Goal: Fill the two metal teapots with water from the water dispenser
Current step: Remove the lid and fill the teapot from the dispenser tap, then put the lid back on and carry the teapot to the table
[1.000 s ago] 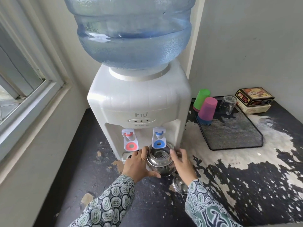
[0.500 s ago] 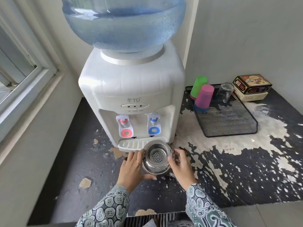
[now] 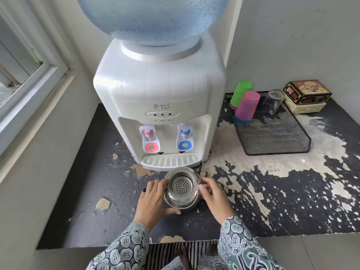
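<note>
A round metal teapot [image 3: 181, 199] with no lid and a perforated strainer inside is between my two hands, just in front of the white water dispenser [image 3: 159, 90] and its drip tray [image 3: 171, 161]. My left hand [image 3: 153, 201] grips the pot's left side, thumb curled under its front. My right hand [image 3: 213, 195] holds the right side with curled fingers. The red tap [image 3: 149, 141] and blue tap [image 3: 184, 139] are untouched. A second teapot is not visible.
A black mesh tray [image 3: 276, 139] to the right holds green, pink and glass cups upside down. Stacked boxes [image 3: 306, 96] stand at the back right. The counter's black surface is peeling. A window frame and wall close the left side.
Both hands have drawn the teapot back from under the blue tap, off the drip tray, toward me. The lid-like metal piece seen earlier below the pot is no longer visible.
</note>
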The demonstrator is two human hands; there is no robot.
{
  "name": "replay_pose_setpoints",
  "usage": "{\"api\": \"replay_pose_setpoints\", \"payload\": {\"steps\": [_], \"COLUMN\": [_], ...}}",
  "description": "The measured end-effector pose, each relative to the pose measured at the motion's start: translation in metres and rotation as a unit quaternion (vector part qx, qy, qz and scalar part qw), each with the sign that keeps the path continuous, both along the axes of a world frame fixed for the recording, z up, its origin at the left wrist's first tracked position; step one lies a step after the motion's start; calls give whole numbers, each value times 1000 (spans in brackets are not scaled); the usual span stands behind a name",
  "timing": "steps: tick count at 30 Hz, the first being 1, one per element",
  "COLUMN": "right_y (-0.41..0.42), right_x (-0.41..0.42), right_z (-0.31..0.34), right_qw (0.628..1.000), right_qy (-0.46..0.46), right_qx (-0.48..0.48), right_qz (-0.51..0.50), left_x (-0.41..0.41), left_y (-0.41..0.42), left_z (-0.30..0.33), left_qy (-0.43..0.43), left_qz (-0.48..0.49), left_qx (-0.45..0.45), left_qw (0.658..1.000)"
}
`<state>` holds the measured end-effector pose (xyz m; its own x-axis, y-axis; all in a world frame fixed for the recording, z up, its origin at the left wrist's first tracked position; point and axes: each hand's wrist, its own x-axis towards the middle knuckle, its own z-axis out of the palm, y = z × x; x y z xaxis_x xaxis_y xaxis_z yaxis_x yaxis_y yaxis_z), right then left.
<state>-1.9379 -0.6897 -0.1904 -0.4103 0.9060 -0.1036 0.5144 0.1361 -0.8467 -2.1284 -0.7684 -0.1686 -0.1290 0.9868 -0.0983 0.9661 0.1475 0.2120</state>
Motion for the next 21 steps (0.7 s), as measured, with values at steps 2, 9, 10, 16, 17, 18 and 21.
{"api": "replay_pose_setpoints", "payload": {"steps": [2,9,10,16,17,18,21], "right_y": [6,12,12,20,23,27,31], "right_x": [9,22,21,17,15,12,-9], "right_z": [-6,-27,-28,-17,-10,-2,28], "right_qw": [995,971,970,971,970,967,968], "right_qy": [-41,-218,-218,-159,-121,-77,37], "right_qx": [48,86,88,110,112,120,163], "right_qz": [-73,-54,-53,-138,-179,-212,-189], "left_x": [-1,-2,-2,-4,-5,-5,-6], "left_y": [1,1,1,1,2,2,3], "left_z": [-1,-8,-9,-16,-16,-17,-19], "left_qy": [-4,-22,-21,-19,-18,-17,-12], "left_qz": [-1,8,10,12,13,14,15], "left_qx": [-5,-12,-15,-8,-14,-19,-31], "left_qw": [1000,1000,1000,1000,1000,1000,999]}}
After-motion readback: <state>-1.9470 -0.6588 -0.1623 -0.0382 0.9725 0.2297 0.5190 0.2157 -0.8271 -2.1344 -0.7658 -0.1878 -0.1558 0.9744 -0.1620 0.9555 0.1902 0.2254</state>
